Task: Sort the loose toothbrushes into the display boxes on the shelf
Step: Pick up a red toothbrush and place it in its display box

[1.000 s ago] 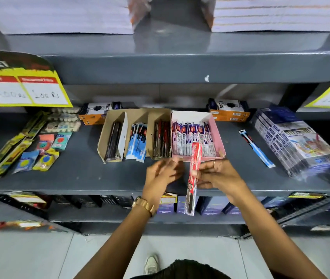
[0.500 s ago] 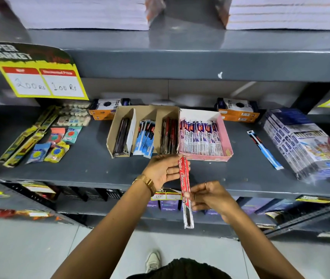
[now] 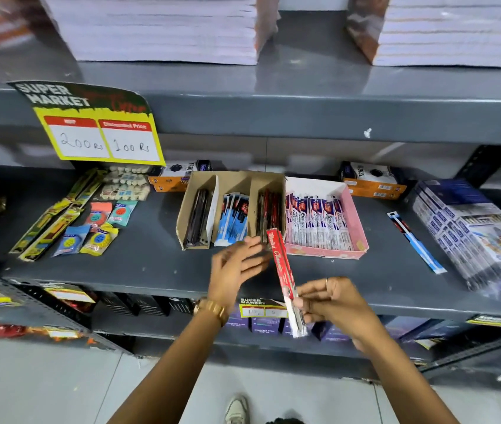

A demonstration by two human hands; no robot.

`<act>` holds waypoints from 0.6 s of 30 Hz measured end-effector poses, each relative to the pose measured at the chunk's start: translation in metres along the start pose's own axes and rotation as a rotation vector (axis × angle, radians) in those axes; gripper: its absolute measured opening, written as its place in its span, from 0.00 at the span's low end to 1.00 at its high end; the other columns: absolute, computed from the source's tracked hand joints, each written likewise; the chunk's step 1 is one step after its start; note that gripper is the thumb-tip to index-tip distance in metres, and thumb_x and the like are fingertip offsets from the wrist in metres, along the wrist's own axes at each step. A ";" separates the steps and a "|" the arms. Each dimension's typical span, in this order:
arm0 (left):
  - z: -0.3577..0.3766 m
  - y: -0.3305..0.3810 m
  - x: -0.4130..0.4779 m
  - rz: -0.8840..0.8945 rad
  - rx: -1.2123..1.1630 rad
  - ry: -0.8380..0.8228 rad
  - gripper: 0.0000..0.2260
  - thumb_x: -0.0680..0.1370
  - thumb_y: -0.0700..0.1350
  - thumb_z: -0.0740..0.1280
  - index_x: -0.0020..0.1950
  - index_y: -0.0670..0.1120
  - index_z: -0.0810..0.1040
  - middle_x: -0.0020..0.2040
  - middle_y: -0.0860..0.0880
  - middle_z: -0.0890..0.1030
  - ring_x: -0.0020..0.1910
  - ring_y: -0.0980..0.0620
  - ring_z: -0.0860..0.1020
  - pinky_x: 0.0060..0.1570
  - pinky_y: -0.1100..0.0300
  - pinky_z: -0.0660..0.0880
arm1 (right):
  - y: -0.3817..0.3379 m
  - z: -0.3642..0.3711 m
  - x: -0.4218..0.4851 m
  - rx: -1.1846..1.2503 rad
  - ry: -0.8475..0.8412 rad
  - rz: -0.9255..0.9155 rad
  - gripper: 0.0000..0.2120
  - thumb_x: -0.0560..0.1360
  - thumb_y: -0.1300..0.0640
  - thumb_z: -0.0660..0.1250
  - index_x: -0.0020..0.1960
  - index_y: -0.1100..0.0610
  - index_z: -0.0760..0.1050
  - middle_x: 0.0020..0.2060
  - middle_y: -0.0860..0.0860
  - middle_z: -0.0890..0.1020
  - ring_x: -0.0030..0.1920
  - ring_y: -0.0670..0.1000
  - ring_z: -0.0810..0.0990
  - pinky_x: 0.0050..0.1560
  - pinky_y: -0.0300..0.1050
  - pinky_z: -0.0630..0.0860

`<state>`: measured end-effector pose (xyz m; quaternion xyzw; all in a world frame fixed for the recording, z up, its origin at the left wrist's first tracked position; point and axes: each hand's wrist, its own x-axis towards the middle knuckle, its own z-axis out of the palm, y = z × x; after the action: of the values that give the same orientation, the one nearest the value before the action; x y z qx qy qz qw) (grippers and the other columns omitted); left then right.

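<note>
My right hand point(image 3: 331, 304) pinches the lower end of a red packaged toothbrush point(image 3: 282, 270), which points up towards the boxes. My left hand point(image 3: 237, 267) is open just left of its upper end, fingers spread near the pack. A brown cardboard box point(image 3: 188, 206) with three slots holds dark, blue and red toothbrush packs. Beside it on the right, a pink display box point(image 3: 357, 224) holds several white-and-purple packs. One loose blue toothbrush point(image 3: 414, 241) lies on the shelf right of the pink box.
The grey shelf point(image 3: 151, 264) also carries yellow strips and small sachets point(image 3: 96, 234) at left, orange boxes point(image 3: 371, 182) at the back and wrapped packs point(image 3: 472, 231) at right. A yellow price sign point(image 3: 99, 133) hangs above. Lower shelves hold more goods.
The red toothbrush has tilted so its top leans left towards the brown box's red slot. My left hand let go of it and opened beside it. The camera view tipped upward.
</note>
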<state>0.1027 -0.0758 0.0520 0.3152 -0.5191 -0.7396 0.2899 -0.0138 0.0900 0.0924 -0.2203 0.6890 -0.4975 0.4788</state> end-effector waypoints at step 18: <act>-0.082 -0.056 0.009 0.710 1.172 -0.131 0.16 0.75 0.48 0.61 0.54 0.43 0.83 0.55 0.46 0.83 0.56 0.48 0.80 0.53 0.56 0.78 | -0.079 0.080 0.154 -0.873 0.404 -0.044 0.12 0.78 0.64 0.54 0.58 0.64 0.70 0.56 0.62 0.76 0.58 0.62 0.76 0.59 0.55 0.76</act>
<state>0.1540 -0.1139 -0.0242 0.1857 -0.9217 -0.2147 0.2645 -0.0261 -0.1004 0.0920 -0.3139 0.9080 -0.2046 0.1875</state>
